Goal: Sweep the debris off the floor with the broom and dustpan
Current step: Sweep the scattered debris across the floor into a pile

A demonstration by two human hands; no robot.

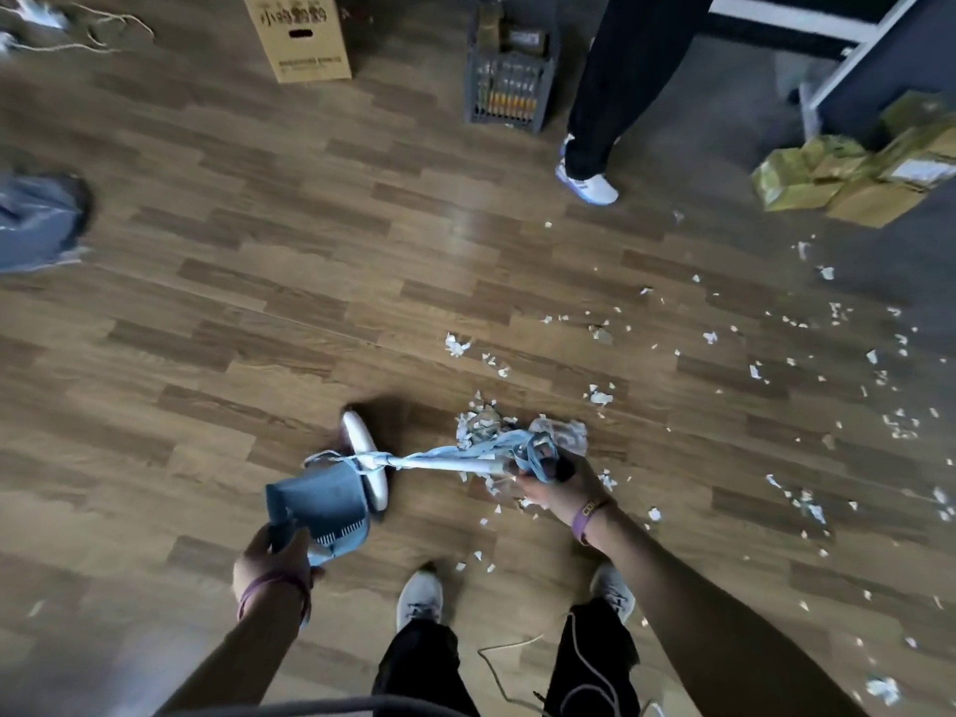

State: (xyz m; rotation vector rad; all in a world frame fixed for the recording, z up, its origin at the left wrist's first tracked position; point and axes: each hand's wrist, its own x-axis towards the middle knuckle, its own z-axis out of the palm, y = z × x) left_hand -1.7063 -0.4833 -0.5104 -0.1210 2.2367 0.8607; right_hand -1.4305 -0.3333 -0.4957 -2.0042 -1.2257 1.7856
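Observation:
My left hand (277, 558) grips the handle of a blue dustpan (320, 504), whose pan hangs just above the wooden floor. My right hand (556, 483) is closed around the top of a white broom handle (439, 462) wrapped in blue strips. The white broom head (364, 458) rests beside the dustpan's far edge. A heap of torn white paper debris (491, 426) lies under the broom handle, close to my right hand. More scraps (807, 349) are scattered across the floor to the right.
Another person's leg and white shoe (589, 183) stand ahead. A cardboard box (300, 33) and a grey crate (509, 80) sit at the back. Yellow-green packages (838, 173) pile at the right by a white frame. A grey bag (36, 219) lies left. My own shoes (419, 597) are below.

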